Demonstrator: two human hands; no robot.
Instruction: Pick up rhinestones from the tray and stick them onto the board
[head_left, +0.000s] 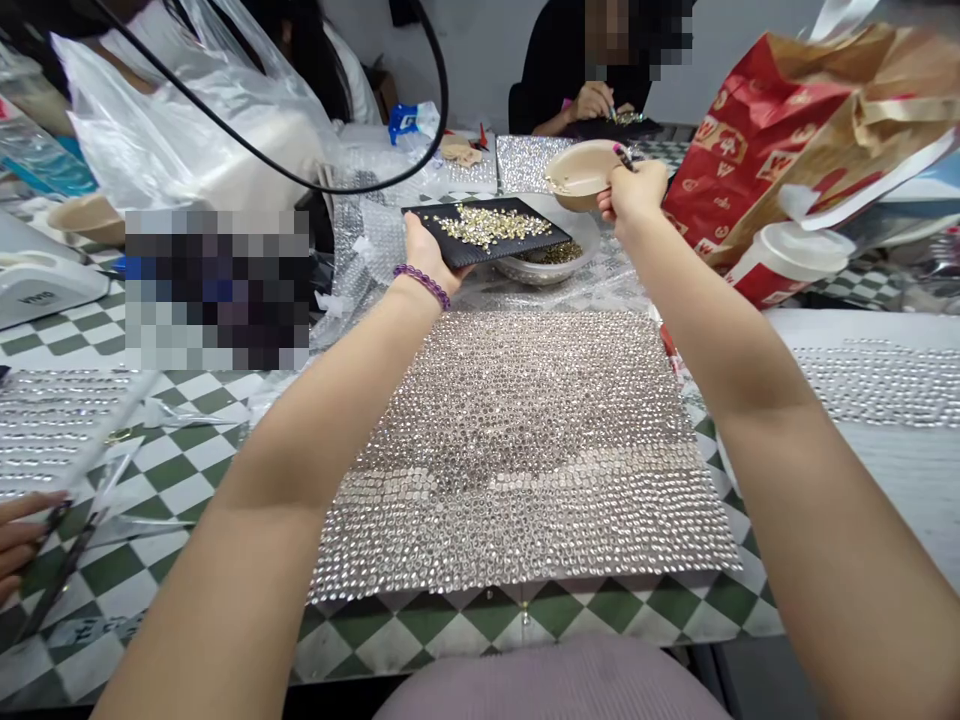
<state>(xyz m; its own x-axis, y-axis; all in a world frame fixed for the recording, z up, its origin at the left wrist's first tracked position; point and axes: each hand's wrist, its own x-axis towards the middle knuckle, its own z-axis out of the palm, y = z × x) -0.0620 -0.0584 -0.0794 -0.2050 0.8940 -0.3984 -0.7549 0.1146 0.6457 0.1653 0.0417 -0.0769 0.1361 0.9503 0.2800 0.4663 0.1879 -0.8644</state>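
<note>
Left grip [424, 245] is clamped on the near-left edge of the black tray [517, 245]. Thumb on top, fingers underneath and out of view. Tray is held up off the surface [150, 470] at the far end, roughly level, over the clear bowl [551, 265]. Loose gold stones [487, 225] are heaped mid-tray.

Handling, my read:
- Tray looks thin, stiff and light. Held by one edge it acts as a lever, so any wrist roll would send the stones sliding.
- Stones are tiny, hard and slick. Can't tell if a rim retains them.
- Best hold is mid-edge, with fingers spread flat underneath.

Right grip [634, 190] is closed on the rim of the beige bowl [581, 172]. The bowl is tilted with its mouth toward the tray, just beside the tray's far-right corner. The same grip pinches a thin pick tool [622, 153]. Bowl looks like rigid, light plastic, so a rim pinch is adequate. Can't make out anything inside it.

Rhinestone sheet [525, 450] lies flat on the surface between the forearms, untouched. It looks floppy and snag-prone. Red paper bag [787, 130] and lidded cup [787, 260] sit near the right grip, so clearance is tight there. Another person's hand [19, 540] is at the left edge, well apart.
</note>
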